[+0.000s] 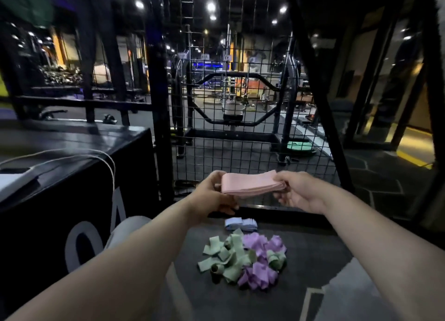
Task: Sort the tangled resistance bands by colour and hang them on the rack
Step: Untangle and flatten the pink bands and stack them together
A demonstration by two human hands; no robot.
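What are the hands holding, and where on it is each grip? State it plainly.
A flat stack of pink bands, held at both ends: the left hand grips its left end, the right hand pinches its right end.

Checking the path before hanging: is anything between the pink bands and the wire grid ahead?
Nothing visible. The left hand and right hand hold the pink bands in open air before the wire grid.

We cannot count the layers in the stack of pink bands (252, 183), which hides some fingers of our left hand (210, 196) and right hand (302, 191). Our left forearm (134, 248) covers part of the print on the black box (60, 195), itself cut by the left edge.
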